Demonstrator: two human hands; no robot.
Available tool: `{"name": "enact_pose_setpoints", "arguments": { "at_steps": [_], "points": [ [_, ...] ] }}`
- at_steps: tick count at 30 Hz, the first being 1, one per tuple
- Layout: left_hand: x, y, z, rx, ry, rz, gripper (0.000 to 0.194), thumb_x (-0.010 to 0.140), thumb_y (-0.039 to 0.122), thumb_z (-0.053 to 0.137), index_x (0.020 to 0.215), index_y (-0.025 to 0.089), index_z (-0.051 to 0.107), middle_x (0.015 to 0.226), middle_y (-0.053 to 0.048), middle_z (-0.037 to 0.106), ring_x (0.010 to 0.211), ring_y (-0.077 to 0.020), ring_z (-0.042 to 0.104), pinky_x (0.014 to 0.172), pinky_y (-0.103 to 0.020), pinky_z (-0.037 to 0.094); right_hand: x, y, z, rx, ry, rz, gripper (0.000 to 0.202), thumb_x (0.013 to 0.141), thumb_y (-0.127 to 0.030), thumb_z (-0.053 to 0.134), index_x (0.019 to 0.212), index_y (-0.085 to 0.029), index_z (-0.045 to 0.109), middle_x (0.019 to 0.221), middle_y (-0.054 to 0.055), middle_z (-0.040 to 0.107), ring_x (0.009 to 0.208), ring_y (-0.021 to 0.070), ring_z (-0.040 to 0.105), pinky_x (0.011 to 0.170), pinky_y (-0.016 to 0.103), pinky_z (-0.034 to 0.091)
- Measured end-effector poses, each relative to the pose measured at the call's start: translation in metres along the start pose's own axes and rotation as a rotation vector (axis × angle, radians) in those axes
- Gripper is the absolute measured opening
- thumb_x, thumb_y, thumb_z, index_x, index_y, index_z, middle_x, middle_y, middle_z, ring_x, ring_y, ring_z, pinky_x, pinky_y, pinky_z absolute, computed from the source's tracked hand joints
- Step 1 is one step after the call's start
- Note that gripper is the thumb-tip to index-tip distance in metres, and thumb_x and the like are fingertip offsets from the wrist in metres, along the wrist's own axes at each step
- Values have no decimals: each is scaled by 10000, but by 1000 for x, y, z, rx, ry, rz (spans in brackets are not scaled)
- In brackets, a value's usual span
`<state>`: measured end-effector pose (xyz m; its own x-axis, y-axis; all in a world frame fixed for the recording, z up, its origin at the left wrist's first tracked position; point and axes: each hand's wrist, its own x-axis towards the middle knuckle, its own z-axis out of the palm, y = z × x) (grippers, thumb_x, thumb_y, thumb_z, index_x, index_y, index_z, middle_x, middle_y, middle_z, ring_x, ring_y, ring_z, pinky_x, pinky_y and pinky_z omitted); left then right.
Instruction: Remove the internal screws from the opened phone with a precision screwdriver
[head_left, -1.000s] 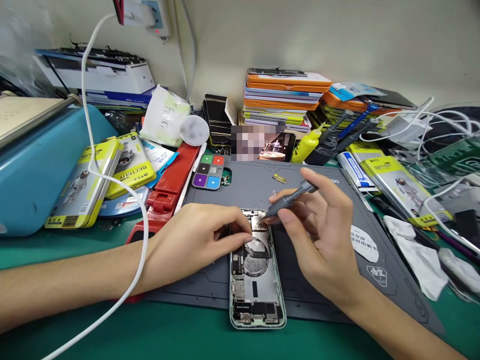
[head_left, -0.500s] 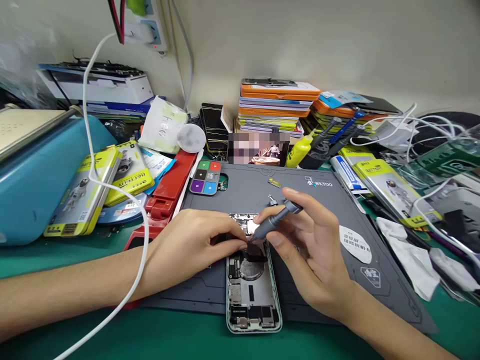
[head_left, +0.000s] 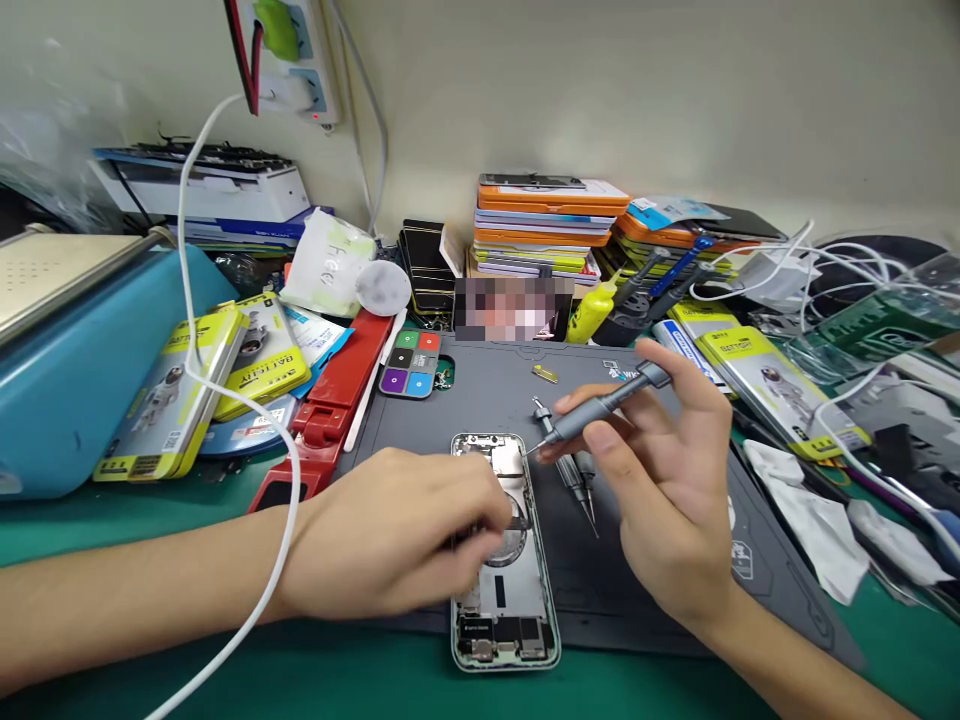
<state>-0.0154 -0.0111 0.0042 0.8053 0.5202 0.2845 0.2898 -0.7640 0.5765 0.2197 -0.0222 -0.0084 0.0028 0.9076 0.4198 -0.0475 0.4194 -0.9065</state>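
Note:
An opened smartphone (head_left: pixel 529 595) lies on the grey work mat, its inner boards, round coil and pale green frame showing. My left hand (head_left: pixel 397 530) hovers over the phone's left side, slightly blurred. Its thumb and fingers are curled together; whatever they may pinch is hidden. In my right hand (head_left: pixel 671 510) is a slim grey precision screwdriver (head_left: pixel 596 410), gripped between thumb and fingers. The screwdriver's tip points down-left, near the phone's upper right edge. Beside the phone, partly behind my right hand, lie more precision screwdrivers (head_left: pixel 571 478).
A magnetic screw pad with coloured squares (head_left: pixel 411 365) rests at the grey mat's (head_left: pixel 480 385) back left. Yellow battery boxes (head_left: pixel 176 395) flank both sides. A white cable (head_left: pixel 289 500) hangs across my left forearm. Orange boxes (head_left: pixel 551 200) are stacked behind a propped screen.
My right hand has drawn the screwdriver up and right, away from the phone's interior. My left hand has pulled back from the upper part and moved lower, its fingers curling. The camera view has shifted slightly.

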Motion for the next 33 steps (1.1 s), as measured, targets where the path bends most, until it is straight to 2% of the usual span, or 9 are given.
{"name": "enact_pose_setpoints", "arguments": {
  "at_steps": [3,5,7,9,12,17,22,27,33],
  "points": [
    [-7,6,7,156,20,459,102,1038,204,572,1068,187,668,1122,-37,796,683,-156,601,564,-330,450,3,0,-2,-9,20,45,504,1038,-204,637,1475,-394,471,1091,47,701,1013,221,721,733,373,706],
    [-14,9,15,179,75,525,152,1023,252,612,1120,193,713,1010,-15,807,617,-156,555,475,-353,390,3,0,-3,-17,18,62,491,1041,-213,635,1471,-380,470,1090,48,705,965,208,725,726,365,701],
    [-20,10,21,218,-34,477,299,1010,308,637,1238,143,735,956,-57,796,632,-160,569,487,-347,436,3,0,-2,-25,8,68,481,1046,-214,626,1468,-379,466,1087,40,710,892,189,728,715,357,694],
    [-23,11,24,262,-133,619,221,988,328,662,1115,194,784,1175,-58,792,684,-151,587,519,-329,487,2,0,-2,-29,-8,75,479,1052,-209,612,1471,-384,459,1091,29,714,811,164,723,705,345,685],
    [-23,11,23,331,-202,612,224,955,348,705,1088,197,802,1323,-29,757,702,-143,582,526,-323,517,2,0,-2,-41,-24,78,482,1059,-216,597,1481,-389,442,1099,24,714,749,146,715,682,335,674],
    [-19,14,21,316,-164,547,359,988,371,691,1228,116,769,1259,-15,787,634,-141,520,486,-340,496,2,1,-4,-77,-35,81,481,1059,-240,595,1485,-393,433,1091,32,716,742,160,720,655,349,669],
    [-18,17,21,332,-69,470,259,1049,336,640,1121,125,772,929,-25,781,579,-144,469,484,-333,452,1,1,-4,-78,-40,84,485,1062,-249,599,1493,-401,437,1093,34,714,728,161,709,656,355,661],
    [-15,17,17,462,-51,513,154,1022,268,637,1049,189,766,1210,-53,771,620,-163,499,438,-351,358,1,1,-3,-91,-49,88,493,1060,-255,612,1496,-401,435,1091,32,712,718,156,712,653,346,659],
    [-13,17,14,501,-19,444,145,1046,203,578,1061,184,721,1168,-86,797,574,-153,538,428,-353,355,1,0,-3,-117,-68,95,495,1058,-264,621,1497,-406,443,1096,39,713,707,166,714,660,372,670]
  ]
}}
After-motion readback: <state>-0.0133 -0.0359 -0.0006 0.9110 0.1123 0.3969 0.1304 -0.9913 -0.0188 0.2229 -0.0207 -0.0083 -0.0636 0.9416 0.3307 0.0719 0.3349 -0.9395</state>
